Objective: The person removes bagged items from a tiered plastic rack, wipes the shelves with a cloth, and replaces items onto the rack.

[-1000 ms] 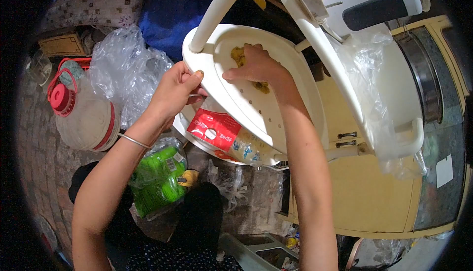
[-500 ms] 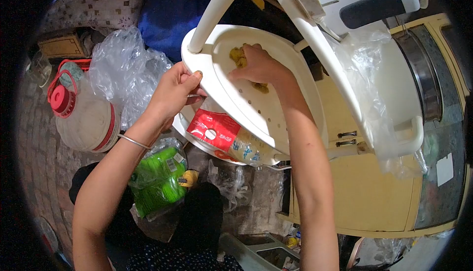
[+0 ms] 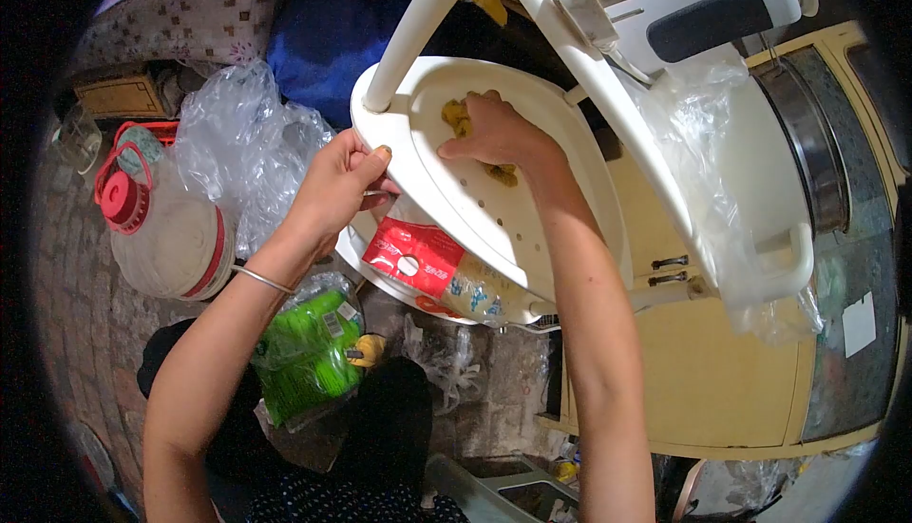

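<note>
My left hand (image 3: pixel 340 184) grips the near left rim of a white plastic rack shelf (image 3: pixel 439 186), thumb on top and fingers curled underneath. Inside that shelf, my right hand (image 3: pixel 499 135) presses a yellow cloth (image 3: pixel 455 118) onto the perforated floor. Part of the cloth is covered by the hand, and another bit of it shows below the palm. Under this shelf lies a red-labelled clear packet (image 3: pixel 414 257) on a lower white tier (image 3: pixel 353 243). A curved white post (image 3: pixel 418 24) rises from the shelf's left corner.
A large clear jug with a red cap (image 3: pixel 123 202) stands on the left floor beside crumpled plastic bags (image 3: pixel 249 133). A green package (image 3: pixel 309 352) lies near my knees. On the right are a yellow cabinet (image 3: pixel 722 371), a hanging clear bag (image 3: pixel 708 171) and a plug (image 3: pixel 591 8).
The right hand and the yellow cloth have shifted very slightly within the shelf. My left hand keeps its grip on the rim. The whole view has moved a little.
</note>
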{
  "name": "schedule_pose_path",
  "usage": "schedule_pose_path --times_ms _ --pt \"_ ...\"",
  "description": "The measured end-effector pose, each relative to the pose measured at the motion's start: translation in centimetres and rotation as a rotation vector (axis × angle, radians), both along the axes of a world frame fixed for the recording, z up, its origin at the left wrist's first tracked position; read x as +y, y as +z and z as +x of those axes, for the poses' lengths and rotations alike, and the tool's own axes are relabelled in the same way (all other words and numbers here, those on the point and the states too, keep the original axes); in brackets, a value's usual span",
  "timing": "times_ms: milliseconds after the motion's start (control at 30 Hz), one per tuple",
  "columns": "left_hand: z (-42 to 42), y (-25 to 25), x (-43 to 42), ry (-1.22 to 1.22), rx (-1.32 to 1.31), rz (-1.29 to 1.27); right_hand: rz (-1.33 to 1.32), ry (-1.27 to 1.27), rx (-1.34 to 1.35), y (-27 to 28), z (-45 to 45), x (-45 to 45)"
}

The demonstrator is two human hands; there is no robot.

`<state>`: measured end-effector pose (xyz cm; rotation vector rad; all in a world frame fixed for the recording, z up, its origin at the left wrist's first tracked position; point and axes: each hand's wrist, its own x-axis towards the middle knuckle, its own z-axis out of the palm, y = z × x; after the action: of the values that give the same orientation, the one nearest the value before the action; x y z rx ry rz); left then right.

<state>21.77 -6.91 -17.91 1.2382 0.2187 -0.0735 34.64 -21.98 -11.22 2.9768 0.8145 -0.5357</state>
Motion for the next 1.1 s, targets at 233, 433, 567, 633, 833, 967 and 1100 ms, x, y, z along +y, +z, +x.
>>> schedule_pose_path --times_ms 233,433,567,633,833,967,1100 --pt "0.1 -0.1 0.1 -0.007 0.004 0.017 0.004 0.011 -0.050 -0.4 0.3 -0.1" --pt "0.2 -0.5 0.0 -0.014 -0.003 0.010 0.044 -0.022 -0.034 0.6 -1.3 1.6" --pt "0.2 -0.5 0.1 -0.026 0.018 0.017 0.100 -0.019 -0.116 -1.1 0.1 1.6" --pt "0.1 -0.4 0.1 -0.026 0.011 0.015 0.135 0.001 -0.173 -1.1 0.1 1.5" --pt "0.0 -0.4 0.1 -0.018 0.007 0.030 0.059 0.034 -0.176 -1.1 -0.2 1.6" --pt "0.0 0.0 0.1 -0.029 -0.018 0.036 0.123 -0.020 -0.279 -1.1 -0.5 1.7" --pt "0.0 0.1 0.1 -0.027 -0.004 0.056 0.059 0.039 -0.209 -1.4 0.0 1.7"
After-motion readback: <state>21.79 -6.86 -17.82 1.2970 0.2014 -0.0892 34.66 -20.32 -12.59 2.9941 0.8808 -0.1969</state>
